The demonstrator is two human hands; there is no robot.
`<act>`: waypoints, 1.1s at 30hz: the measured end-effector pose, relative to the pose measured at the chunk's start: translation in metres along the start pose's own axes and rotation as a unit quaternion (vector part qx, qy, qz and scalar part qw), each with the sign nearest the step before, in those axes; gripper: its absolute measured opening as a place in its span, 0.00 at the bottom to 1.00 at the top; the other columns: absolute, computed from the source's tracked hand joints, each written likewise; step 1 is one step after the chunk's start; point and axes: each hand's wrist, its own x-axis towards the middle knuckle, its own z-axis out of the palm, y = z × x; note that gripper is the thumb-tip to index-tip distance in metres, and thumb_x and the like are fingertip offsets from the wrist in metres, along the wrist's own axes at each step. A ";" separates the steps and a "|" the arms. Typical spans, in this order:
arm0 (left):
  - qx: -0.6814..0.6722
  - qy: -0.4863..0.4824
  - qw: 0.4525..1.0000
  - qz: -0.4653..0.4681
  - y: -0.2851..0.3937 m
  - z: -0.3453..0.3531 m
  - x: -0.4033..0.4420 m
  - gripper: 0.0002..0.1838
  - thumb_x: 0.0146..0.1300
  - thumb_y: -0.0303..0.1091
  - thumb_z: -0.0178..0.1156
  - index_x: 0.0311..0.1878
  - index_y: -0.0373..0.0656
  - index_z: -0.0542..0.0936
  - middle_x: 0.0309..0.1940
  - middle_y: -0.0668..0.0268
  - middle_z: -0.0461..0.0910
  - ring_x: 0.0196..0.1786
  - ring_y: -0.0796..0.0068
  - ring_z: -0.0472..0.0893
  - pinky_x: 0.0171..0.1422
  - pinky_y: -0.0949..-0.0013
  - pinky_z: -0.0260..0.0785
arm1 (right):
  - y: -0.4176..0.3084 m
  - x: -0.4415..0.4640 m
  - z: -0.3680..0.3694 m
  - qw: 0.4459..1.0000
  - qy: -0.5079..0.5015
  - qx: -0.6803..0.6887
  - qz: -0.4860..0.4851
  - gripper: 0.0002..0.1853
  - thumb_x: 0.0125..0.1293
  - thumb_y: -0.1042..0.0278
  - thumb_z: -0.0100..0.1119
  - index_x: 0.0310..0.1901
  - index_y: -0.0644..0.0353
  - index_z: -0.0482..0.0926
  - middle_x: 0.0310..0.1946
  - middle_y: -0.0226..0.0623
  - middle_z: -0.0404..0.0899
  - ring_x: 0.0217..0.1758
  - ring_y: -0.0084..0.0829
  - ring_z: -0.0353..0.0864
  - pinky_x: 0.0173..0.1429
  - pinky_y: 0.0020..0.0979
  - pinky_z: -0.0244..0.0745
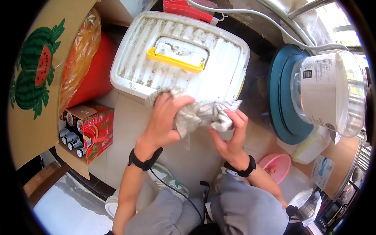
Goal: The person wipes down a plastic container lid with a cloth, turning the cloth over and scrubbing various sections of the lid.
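the cloth [191, 117], light with grey stripes, is found bunched and creased between both hands, at the near long edge of the white lid [135, 58]. the left hand [157, 119] is partly closed, with its fingers curled over the gathered folds at one end; the thumb stands apart from the fingers, lower on the cloth. the right hand [235, 139] is nearly closed in a pinch, thumb and fingers on the opposite end. both grips are judged firm enough to carry the cloth, though the pressure cannot be told. in the view the cloth overlaps the lid edge at its left end; whether it touches the lid cannot be told. the lid carries dark, patchy soiling across its ribs and in the recess around the yellow handle [176, 62], which lies low over the recess. the step in hand is judged to be two-handed gathering or refolding of the cloth. from this pose, a next move calls for the loose folds to be drawn into a compact pad, with a secure hold at each end; over the lid, it calls for clearance around the handle. the pink basin [285, 172] stands on the floor [126, 129], beyond the right wrist and apart from the cloth.
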 end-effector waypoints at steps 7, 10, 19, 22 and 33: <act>-0.006 0.088 0.995 0.041 -0.007 0.023 -0.024 0.31 0.49 0.33 0.76 0.59 0.49 0.80 0.51 0.60 0.83 0.50 0.54 0.78 0.58 0.57 0.68 | -0.002 0.050 -0.018 0.998 -0.008 -0.054 0.012 0.29 0.55 0.75 0.74 0.59 0.63 0.74 0.52 0.43 0.77 0.58 0.44 0.77 0.67 0.45 0.71; 0.018 0.101 0.993 0.050 -0.009 0.030 -0.024 0.31 0.48 0.32 0.76 0.59 0.50 0.81 0.49 0.63 0.84 0.49 0.57 0.78 0.57 0.59 0.68 | -0.004 0.059 -0.014 0.986 -0.042 -0.145 -0.071 0.27 0.53 0.72 0.75 0.55 0.64 0.76 0.48 0.40 0.79 0.57 0.45 0.77 0.71 0.56 0.66; 0.022 0.111 0.992 0.051 -0.011 0.033 -0.025 0.30 0.48 0.33 0.74 0.58 0.51 0.82 0.37 0.67 0.82 0.37 0.60 0.74 0.46 0.62 0.64 | -0.010 0.054 -0.024 0.981 -0.116 -0.115 -0.106 0.28 0.50 0.73 0.74 0.54 0.64 0.76 0.45 0.40 0.81 0.55 0.44 0.80 0.75 0.56 0.62; 0.017 0.103 0.994 0.042 -0.013 0.033 -0.026 0.30 0.47 0.33 0.74 0.58 0.51 0.81 0.37 0.66 0.83 0.37 0.60 0.75 0.48 0.63 0.64 | -0.008 0.060 -0.019 0.985 -0.116 -0.090 -0.094 0.29 0.50 0.72 0.76 0.55 0.62 0.76 0.45 0.41 0.80 0.53 0.45 0.80 0.74 0.57 0.63; -0.054 0.102 0.993 0.020 -0.007 0.028 -0.020 0.29 0.47 0.35 0.73 0.56 0.51 0.79 0.42 0.65 0.84 0.43 0.57 0.78 0.52 0.60 0.65 | -0.007 0.062 -0.009 0.968 -0.189 -0.048 -0.159 0.31 0.48 0.72 0.74 0.56 0.61 0.74 0.48 0.38 0.80 0.54 0.44 0.80 0.75 0.58 0.63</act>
